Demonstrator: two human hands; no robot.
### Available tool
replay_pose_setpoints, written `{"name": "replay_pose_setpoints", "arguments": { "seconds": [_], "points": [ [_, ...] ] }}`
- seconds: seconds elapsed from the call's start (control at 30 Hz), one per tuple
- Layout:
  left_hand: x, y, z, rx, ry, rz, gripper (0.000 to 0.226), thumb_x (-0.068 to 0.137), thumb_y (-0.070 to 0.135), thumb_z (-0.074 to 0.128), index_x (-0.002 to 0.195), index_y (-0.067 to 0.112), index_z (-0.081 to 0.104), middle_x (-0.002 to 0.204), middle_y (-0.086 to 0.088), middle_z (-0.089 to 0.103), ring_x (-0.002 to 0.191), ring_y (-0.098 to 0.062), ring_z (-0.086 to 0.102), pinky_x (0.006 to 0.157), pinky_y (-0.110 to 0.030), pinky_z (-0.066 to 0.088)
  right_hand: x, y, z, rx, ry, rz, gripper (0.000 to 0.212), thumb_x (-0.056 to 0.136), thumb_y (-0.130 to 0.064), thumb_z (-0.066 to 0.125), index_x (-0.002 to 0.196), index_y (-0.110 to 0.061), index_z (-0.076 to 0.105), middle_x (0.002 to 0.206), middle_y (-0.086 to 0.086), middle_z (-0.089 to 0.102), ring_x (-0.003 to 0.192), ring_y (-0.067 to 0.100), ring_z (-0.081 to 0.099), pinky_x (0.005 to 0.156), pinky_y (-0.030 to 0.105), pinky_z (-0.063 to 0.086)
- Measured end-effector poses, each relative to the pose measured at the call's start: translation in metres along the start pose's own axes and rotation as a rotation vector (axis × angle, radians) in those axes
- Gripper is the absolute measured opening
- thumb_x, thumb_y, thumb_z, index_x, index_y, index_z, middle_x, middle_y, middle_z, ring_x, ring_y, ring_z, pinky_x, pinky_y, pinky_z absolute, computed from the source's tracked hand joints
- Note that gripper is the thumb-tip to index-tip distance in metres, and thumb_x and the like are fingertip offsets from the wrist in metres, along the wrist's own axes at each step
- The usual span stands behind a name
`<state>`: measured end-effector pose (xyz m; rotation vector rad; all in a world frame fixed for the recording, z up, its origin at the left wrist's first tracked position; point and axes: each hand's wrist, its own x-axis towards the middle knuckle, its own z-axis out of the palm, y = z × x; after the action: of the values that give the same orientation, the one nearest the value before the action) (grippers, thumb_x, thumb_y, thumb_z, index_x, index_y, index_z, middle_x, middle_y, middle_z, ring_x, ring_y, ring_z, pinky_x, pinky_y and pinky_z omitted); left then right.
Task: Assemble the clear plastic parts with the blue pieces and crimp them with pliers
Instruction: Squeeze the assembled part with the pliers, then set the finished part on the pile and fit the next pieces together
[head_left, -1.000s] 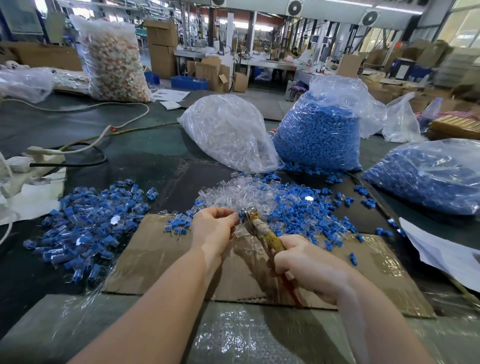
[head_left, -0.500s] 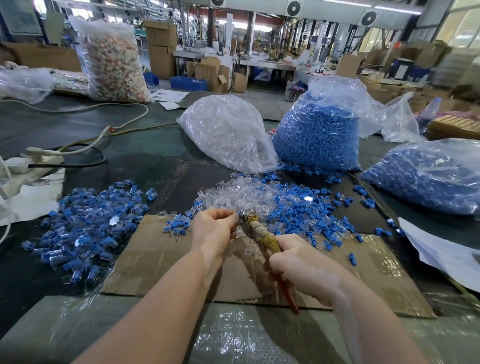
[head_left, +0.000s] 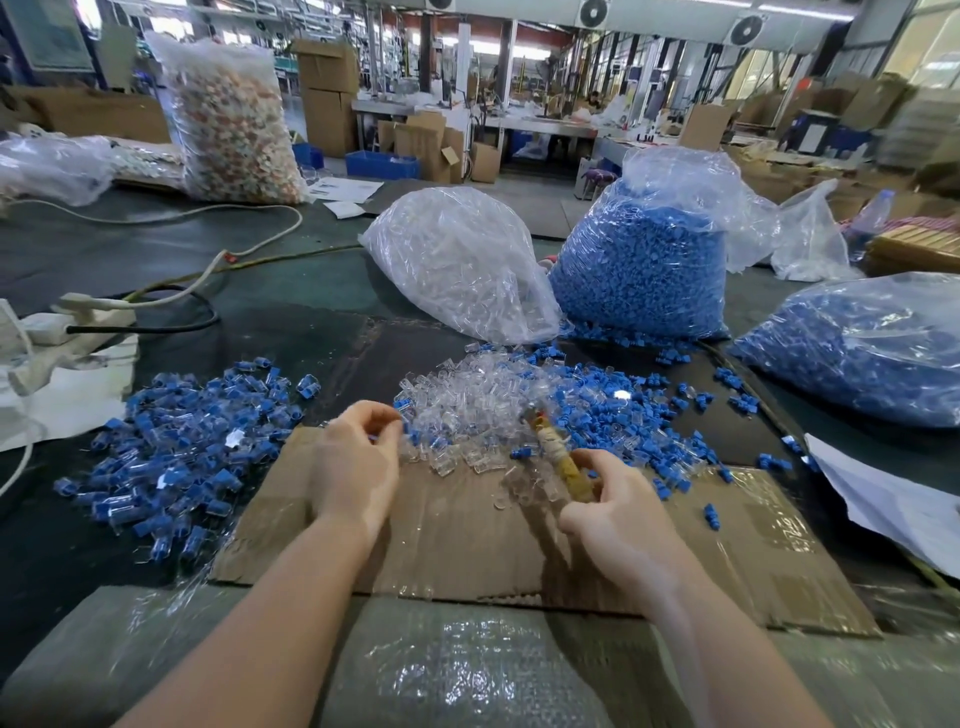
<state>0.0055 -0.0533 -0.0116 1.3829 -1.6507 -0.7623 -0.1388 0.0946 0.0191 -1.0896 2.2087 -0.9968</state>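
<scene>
My left hand (head_left: 358, 467) is curled over the cardboard sheet (head_left: 753, 551), its fingertips pinching a small clear-and-blue part (head_left: 375, 439) that the fingers mostly hide. My right hand (head_left: 618, 514) grips the pliers (head_left: 550, 447) by their yellowish wrapped handle. The jaws point up into the loose clear parts (head_left: 467, 400) and are apart from my left hand. Loose blue pieces (head_left: 623, 415) lie mixed in to the right of the clear ones. A heap of assembled blue-and-clear parts (head_left: 192, 441) lies to the left.
Behind the piles stand a bag of clear parts (head_left: 457, 270) and a bag of blue pieces (head_left: 644, 270); another blue bag (head_left: 872, 353) lies at the right. A power strip with cables (head_left: 78, 322) is at the left, and white paper (head_left: 893, 499) at the right.
The pliers' jaws were at my left hand's fingertips; my right hand has now drawn them away to the right, and the hands are apart.
</scene>
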Motion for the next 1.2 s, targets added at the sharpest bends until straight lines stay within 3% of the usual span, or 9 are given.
{"name": "replay_pose_setpoints", "arguments": {
  "seconds": [0.13, 0.3, 0.4, 0.47, 0.57, 0.67, 0.93, 1.03, 1.2],
  "points": [
    [0.014, -0.025, -0.017, 0.424, 0.162, 0.097, 0.015, 0.091, 0.025, 0.057, 0.1, 0.027, 0.069, 0.099, -0.002, 0.066, 0.089, -0.023, 0.053, 0.079, -0.037, 0.034, 0.005, 0.016, -0.007, -0.166, 0.145, 0.067, 0.056, 0.08, -0.013, 0.062, 0.133, -0.021, 0.044, 0.115, 0.004, 0.051, 0.105, 0.024, 0.052, 0.09, 0.043, 0.046],
    [0.016, -0.029, -0.016, 0.51, 0.147, 0.074, 0.02, 0.09, 0.027, 0.058, 0.109, 0.028, 0.067, 0.109, -0.003, 0.059, 0.102, -0.026, 0.043, 0.087, -0.04, 0.03, 0.008, 0.029, -0.013, -0.303, 0.256, 0.116, 0.068, 0.08, -0.018, 0.063, 0.142, -0.019, 0.037, 0.127, 0.009, 0.048, 0.121, 0.027, 0.041, 0.103, 0.043, 0.035],
    [0.009, -0.02, -0.007, 0.383, 0.096, 0.152, 0.023, 0.088, 0.021, 0.061, 0.11, 0.025, 0.066, 0.11, -0.003, 0.059, 0.105, -0.024, 0.042, 0.09, -0.037, 0.03, 0.011, 0.036, -0.016, -0.437, 0.322, 0.139, 0.067, 0.084, -0.03, 0.063, 0.143, -0.022, 0.034, 0.137, 0.01, 0.044, 0.13, 0.027, 0.034, 0.105, 0.04, 0.03],
    [0.0, -0.009, 0.002, 0.201, -0.01, 0.271, 0.017, 0.087, 0.016, 0.064, 0.102, 0.02, 0.069, 0.101, -0.002, 0.063, 0.093, -0.019, 0.05, 0.084, -0.029, 0.039, 0.013, 0.038, -0.017, -0.506, 0.355, 0.144, 0.068, 0.085, -0.04, 0.062, 0.144, -0.023, 0.032, 0.138, 0.009, 0.042, 0.129, 0.026, 0.034, 0.104, 0.04, 0.03],
    [-0.017, 0.007, 0.016, 0.072, -0.309, 0.423, 0.012, 0.084, 0.016, 0.067, 0.096, 0.017, 0.07, 0.084, 0.011, 0.059, 0.072, 0.001, 0.051, 0.069, -0.006, 0.04, 0.017, 0.039, -0.016, -0.591, 0.371, 0.158, 0.07, 0.086, -0.05, 0.058, 0.145, -0.025, 0.029, 0.14, 0.009, 0.039, 0.129, 0.025, 0.035, 0.103, 0.04, 0.031],
    [-0.029, 0.012, 0.031, 0.105, -0.575, 0.485, 0.026, 0.08, 0.029, 0.071, 0.104, 0.02, 0.067, 0.087, 0.016, 0.051, 0.075, 0.004, 0.052, 0.07, -0.004, 0.04, 0.019, 0.041, -0.014, -0.663, 0.382, 0.155, 0.072, 0.086, -0.056, 0.054, 0.145, -0.025, 0.027, 0.138, 0.008, 0.039, 0.125, 0.024, 0.038, 0.1, 0.038, 0.033],
    [-0.026, 0.011, 0.039, 0.135, -0.493, 0.443, 0.02, 0.081, 0.02, 0.07, 0.101, 0.021, 0.07, 0.09, 0.012, 0.055, 0.077, 0.003, 0.048, 0.072, -0.003, 0.035, 0.021, 0.042, -0.007, -0.811, 0.365, 0.173, 0.073, 0.084, -0.069, 0.041, 0.143, -0.026, 0.027, 0.14, 0.008, 0.038, 0.129, 0.026, 0.036, 0.103, 0.043, 0.032],
    [-0.026, 0.013, 0.042, 0.086, -0.451, 0.411, 0.021, 0.084, 0.019, 0.067, 0.105, 0.019, 0.068, 0.089, 0.014, 0.054, 0.074, 0.005, 0.047, 0.07, -0.001, 0.037, 0.024, 0.032, -0.004, -0.793, 0.403, 0.088, 0.064, 0.086, -0.064, 0.044, 0.139, -0.028, 0.034, 0.14, 0.006, 0.038, 0.131, 0.026, 0.032, 0.108, 0.048, 0.024],
    [-0.03, 0.009, 0.048, 0.036, -0.409, 0.379, 0.025, 0.088, 0.018, 0.062, 0.113, 0.021, 0.066, 0.093, 0.006, 0.053, 0.08, -0.006, 0.051, 0.072, -0.01, 0.034, 0.037, 0.013, 0.014, -0.617, 0.434, -0.269, 0.028, 0.092, -0.028, 0.056, 0.119, -0.027, 0.06, 0.117, -0.001, 0.051, 0.113, 0.02, 0.042, 0.097, 0.039, 0.029]
  ]
}}
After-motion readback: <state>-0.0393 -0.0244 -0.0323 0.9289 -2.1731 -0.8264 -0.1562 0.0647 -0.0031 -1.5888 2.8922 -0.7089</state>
